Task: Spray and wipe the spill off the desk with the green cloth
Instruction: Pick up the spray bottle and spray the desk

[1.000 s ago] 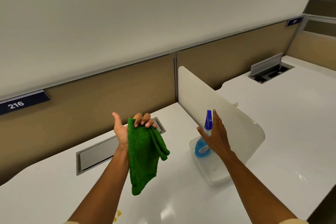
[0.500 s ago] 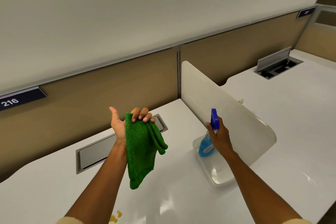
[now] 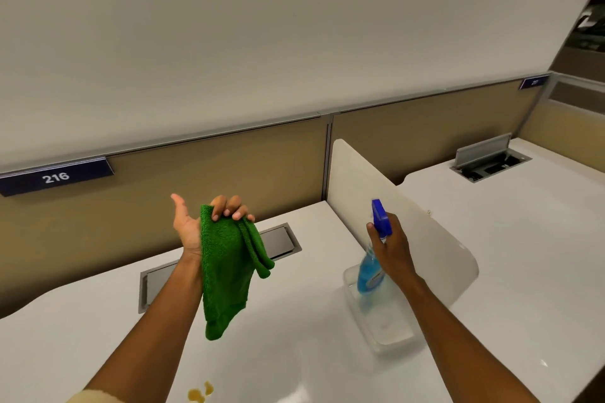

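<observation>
Nearest, the spill [image 3: 199, 393] lies on the white surface [image 3: 294, 353], a small yellowish-brown puddle at the bottom edge of view, just beside the left forearm and well short of the tray [image 3: 381, 321]; nothing has touched it, so I judge both spraying and wiping are not yet done. Farther in, left of the tray and above the surface, the left hand [image 3: 193, 226] is raised palm up with the cloth [image 3: 229, 265] draped over it: its fingers [image 3: 229, 208] curl over the top fold and pin it to the palm, the thumb standing free, so the rest hangs loose. Held so, the cloth probably waits clear of the wet until the spray has gone on. The tray, clear plastic, sits at the foot of the divider [image 3: 409, 226], seemingly as the bottle's resting place. Over the tray's far end the right hand [image 3: 391, 249] grips the bottle [image 3: 370, 271] at its neck, fingers wrapped round just under the blue trigger head; the blue body tilts, and I cannot tell whether its base touches the tray. This looks like the grip needed to carry it toward the spill and squeeze. Beyond the tray, against the back panel, a closed cable hatch [image 3: 278, 239] is set flush in the surface, and a 216 plate [image 3: 55, 177] is fixed above.
</observation>
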The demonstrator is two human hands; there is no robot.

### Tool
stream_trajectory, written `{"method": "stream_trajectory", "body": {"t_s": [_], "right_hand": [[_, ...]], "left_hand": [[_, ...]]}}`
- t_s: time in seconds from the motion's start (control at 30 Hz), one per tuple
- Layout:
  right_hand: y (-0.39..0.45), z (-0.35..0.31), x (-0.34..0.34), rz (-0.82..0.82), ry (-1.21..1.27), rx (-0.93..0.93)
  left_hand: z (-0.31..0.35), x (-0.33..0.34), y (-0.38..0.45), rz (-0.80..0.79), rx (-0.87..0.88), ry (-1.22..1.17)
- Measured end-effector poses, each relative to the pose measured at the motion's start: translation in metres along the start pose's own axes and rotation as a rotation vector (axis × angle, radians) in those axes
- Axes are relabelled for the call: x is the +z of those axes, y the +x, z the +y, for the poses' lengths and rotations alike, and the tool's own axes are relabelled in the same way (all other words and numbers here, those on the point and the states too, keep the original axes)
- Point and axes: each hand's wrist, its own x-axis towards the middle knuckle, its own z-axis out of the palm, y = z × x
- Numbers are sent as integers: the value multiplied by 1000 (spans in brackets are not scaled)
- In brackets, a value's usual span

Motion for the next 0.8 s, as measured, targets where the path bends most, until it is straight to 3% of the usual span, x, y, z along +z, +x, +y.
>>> {"method": "stream_trajectory", "body": {"t_s": [0.5, 0.8], "right_hand": [[-65, -147, 41, -87, 236, -253], [-173, -210, 105, -282, 390, -178]], "left_hand": [[52, 21, -75, -76, 87, 58], [103, 10, -129, -50, 153, 117]]}}
